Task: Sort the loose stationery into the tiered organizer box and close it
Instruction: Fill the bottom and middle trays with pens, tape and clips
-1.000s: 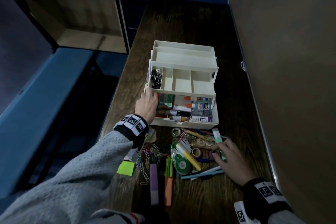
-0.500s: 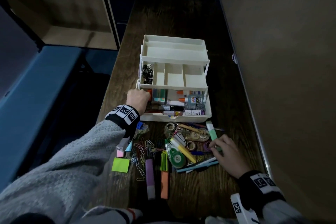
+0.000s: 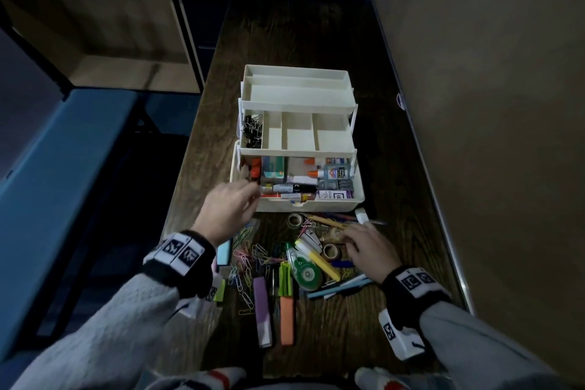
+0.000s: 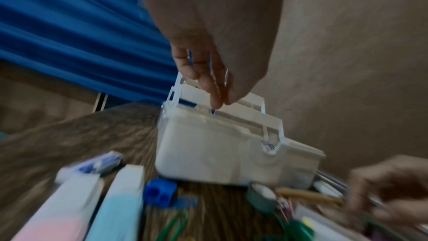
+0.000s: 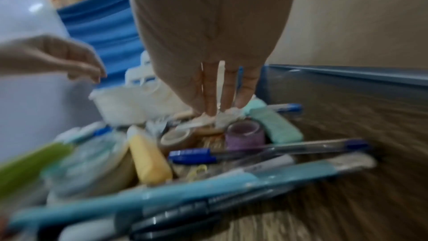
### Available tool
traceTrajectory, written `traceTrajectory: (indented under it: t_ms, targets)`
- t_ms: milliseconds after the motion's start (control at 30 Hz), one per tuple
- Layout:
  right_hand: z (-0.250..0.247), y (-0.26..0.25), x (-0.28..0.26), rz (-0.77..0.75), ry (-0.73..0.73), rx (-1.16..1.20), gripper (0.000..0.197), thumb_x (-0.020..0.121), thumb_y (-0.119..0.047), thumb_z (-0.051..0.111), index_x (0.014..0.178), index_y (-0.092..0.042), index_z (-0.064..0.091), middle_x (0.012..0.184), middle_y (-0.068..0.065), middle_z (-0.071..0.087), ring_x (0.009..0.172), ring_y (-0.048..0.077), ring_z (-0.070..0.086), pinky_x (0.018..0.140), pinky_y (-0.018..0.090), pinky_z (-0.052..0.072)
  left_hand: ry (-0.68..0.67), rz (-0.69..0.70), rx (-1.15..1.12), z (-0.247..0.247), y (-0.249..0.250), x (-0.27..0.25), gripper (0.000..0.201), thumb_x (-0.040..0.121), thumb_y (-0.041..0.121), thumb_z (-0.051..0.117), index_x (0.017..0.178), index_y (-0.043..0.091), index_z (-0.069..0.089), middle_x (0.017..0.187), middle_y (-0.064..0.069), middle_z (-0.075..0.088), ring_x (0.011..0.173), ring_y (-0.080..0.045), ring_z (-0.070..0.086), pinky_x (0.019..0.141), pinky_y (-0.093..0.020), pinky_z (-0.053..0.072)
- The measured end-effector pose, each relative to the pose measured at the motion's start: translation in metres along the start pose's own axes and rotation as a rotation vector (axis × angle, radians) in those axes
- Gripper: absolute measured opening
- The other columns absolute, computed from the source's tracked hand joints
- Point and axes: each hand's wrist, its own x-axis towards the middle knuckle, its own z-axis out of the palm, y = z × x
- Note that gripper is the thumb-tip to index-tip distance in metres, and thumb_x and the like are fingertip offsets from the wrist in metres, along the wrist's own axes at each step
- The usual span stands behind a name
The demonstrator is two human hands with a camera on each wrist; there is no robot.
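Three tiers of organizer box (image 3: pixel 297 142) stand open in head view: binder clips (image 3: pixel 252 133) filed, base part-filled, loose stationery (image 3: pixel 294 263) just before it. Left wrist: left hand (image 4: pixel 208 47), fingers relaxed, empty, above box. Right wrist: right hand (image 5: pixel 208 47), fingers straight, touching tape rolls (image 5: pixel 245 133); most sorting and closing remain.

Left hand (image 3: pixel 228 211) raised, fingers (image 4: pixel 209 81) loosely extended, nothing between them — palm down. Right hand (image 3: pixel 368 248) low, straight fingers (image 5: pixel 228 89) together, tips pointing down.
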Motion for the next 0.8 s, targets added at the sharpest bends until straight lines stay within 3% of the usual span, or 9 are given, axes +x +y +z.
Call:
traceTrajectory:
  t_ms: [133,333,433,533,600,700,800]
  targets:
    - [0.011,-0.009,0.011,-0.030,-0.025,-0.195,0.038,0.087,-0.004,0.047,0.120,-0.021,0.053,0.122,0.000,0.046,0.117,0.022,0.041,0.092,0.036,0.044,-0.081,-0.048,-0.057,0.014,0.003,-0.038,0.005,0.088,0.019,0.063,0.087,0.013,0.063,0.082,0.002,0.065,0.073,-0.016,0.060,0.059,-0.024,0.044]
    - [0.010,-0.016,0.022,-0.042,-0.020,-0.299,0.033,0.084,-0.002,0.050,0.114,-0.016,0.049,0.123,0.003,0.045,0.117,0.026,0.041,0.090,0.038,0.044,-0.210,-0.032,-0.112,0.035,0.022,-0.051,0.012,0.092,0.027,0.056,0.093,0.015,0.060,0.090,0.002,0.061,0.081,-0.017,0.060,0.065,-0.028,0.046]
    - [0.006,-0.016,0.023,-0.050,-0.042,-0.250,0.038,0.083,-0.001,0.053,0.117,-0.019,0.048,0.124,-0.001,0.048,0.118,0.023,0.040,0.092,0.036,0.042,-0.254,0.011,-0.108,0.040,0.030,-0.044,0.013,0.092,0.027,0.051,0.094,0.016,0.058,0.093,0.001,0.060,0.086,-0.019,0.059,0.069,-0.030,0.045]
    - [0.001,-0.017,0.017,-0.025,-0.003,-0.175,0.023,0.086,-0.005,0.049,0.105,-0.018,0.051,0.116,0.001,0.047,0.113,0.022,0.043,0.087,0.036,0.043,-0.291,0.055,-0.090,0.046,0.038,-0.036,0.018,0.093,0.028,0.048,0.104,0.017,0.057,0.101,0.000,0.057,0.091,-0.019,0.057,0.071,-0.032,0.046]
    - [0.000,-0.013,0.008,0.050,0.053,-0.196,0.018,0.085,-0.007,0.049,0.100,-0.016,0.053,0.114,0.004,0.045,0.111,0.023,0.044,0.085,0.037,0.044,-0.299,0.070,-0.074,0.052,0.044,-0.029,0.022,0.094,0.025,0.046,0.112,0.017,0.055,0.106,-0.001,0.053,0.092,-0.020,0.055,0.069,-0.032,0.044]
    - [0.000,0.001,-0.010,0.225,0.084,-0.133,0.018,0.083,-0.009,0.050,0.097,-0.018,0.057,0.114,0.003,0.055,0.109,0.024,0.048,0.085,0.036,0.043,-0.299,0.091,-0.022,0.062,0.049,-0.016,0.027,0.094,0.017,0.045,0.120,0.017,0.050,0.114,-0.002,0.051,0.097,-0.022,0.052,0.071,-0.034,0.046]
    - [0.008,0.011,-0.025,0.214,0.040,-0.020,0.014,0.087,-0.012,0.052,0.098,-0.022,0.053,0.106,-0.002,0.062,0.101,0.020,0.052,0.076,0.031,0.045,-0.332,0.111,-0.003,0.069,0.048,-0.004,0.030,0.091,0.014,0.049,0.120,0.017,0.048,0.120,-0.003,0.051,0.105,-0.023,0.052,0.075,-0.036,0.050]
